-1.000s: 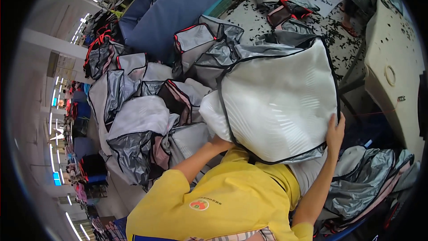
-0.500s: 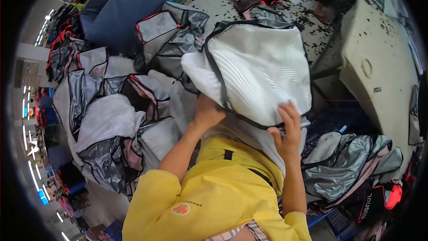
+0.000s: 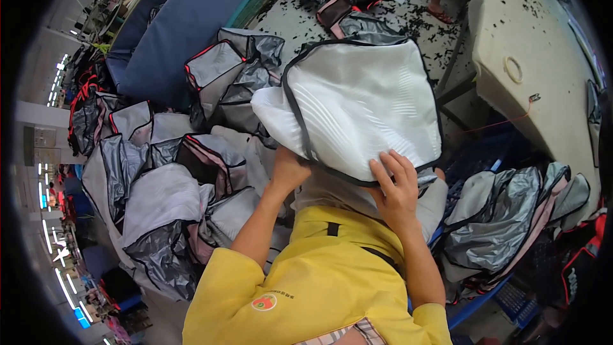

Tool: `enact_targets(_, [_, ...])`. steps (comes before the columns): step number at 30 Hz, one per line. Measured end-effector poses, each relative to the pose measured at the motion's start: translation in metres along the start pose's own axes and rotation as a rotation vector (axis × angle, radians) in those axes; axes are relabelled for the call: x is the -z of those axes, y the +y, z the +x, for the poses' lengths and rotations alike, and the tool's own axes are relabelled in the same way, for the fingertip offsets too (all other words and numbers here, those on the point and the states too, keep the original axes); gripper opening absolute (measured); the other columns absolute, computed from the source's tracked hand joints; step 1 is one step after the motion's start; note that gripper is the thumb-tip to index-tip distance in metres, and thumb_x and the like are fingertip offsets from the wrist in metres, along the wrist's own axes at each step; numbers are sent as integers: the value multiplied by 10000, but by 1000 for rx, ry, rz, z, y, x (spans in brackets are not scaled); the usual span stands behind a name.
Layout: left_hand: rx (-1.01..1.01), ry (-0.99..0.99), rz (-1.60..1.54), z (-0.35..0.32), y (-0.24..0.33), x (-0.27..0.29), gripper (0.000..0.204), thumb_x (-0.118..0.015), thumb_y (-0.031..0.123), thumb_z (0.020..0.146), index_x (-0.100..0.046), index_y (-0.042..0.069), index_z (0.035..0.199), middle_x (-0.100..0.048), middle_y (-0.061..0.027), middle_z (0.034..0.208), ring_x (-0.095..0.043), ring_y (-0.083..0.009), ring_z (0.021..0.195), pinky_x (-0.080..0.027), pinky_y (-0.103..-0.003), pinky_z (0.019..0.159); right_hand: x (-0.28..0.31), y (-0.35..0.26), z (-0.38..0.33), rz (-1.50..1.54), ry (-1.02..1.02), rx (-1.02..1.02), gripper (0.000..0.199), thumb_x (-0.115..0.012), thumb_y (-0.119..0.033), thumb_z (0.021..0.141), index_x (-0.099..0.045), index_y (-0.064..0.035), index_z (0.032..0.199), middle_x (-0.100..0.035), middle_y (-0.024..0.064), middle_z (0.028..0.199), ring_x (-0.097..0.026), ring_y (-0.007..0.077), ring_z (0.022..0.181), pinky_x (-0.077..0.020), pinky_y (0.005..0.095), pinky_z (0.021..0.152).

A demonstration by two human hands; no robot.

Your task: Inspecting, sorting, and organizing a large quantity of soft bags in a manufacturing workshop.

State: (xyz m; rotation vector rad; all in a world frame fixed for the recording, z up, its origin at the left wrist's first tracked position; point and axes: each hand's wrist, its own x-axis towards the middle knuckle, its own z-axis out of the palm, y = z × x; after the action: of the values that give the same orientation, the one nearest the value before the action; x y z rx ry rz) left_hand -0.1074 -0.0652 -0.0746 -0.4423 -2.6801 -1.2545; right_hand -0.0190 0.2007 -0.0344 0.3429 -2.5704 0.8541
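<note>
A white fabric bag piece [image 3: 364,102] with black piping along its edge is held up in front of me, over my yellow apron. My left hand [image 3: 288,169] grips its lower left edge from beneath, fingers partly hidden under the cloth. My right hand [image 3: 397,188] lies flat on its lower right face, fingers spread over the piping. A grey lining hangs below the piece against my lap.
A heap of grey and white bag pieces with red trim [image 3: 166,179] lies to my left. More grey pieces [image 3: 504,223] sit at my right. A pale table [image 3: 543,83] stands at the right; a blue surface [image 3: 185,19] is at the upper left. Scraps litter the floor.
The white piece has come lower and closer to me. My right hand has moved from its right edge onto its lower face; my left hand stays under the left edge.
</note>
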Motion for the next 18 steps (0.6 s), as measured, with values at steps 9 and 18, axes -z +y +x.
enact_targets(9, [131,37,0,-77,-44,7,446,-740,56,709,-683,-15,1145,-716,-235,1112,-645,-474,1065,-512,-478,939,-14,-31,-28,34,-160,74,664,-860,-193,634,-698,-166,1278,-612,122,1329,-556,356,1277,-444,549,1055])
enact_targets(18, [56,-63,215,-105,-80,-7,535,-748,111,748,-656,15,1266,-702,-235,1224,-609,-485,1194,-456,-528,1055,66,-107,-1,1366,-242,76,386,-722,-121,919,-656,-11,1284,-725,201,1152,-716,369,986,-576,430,845])
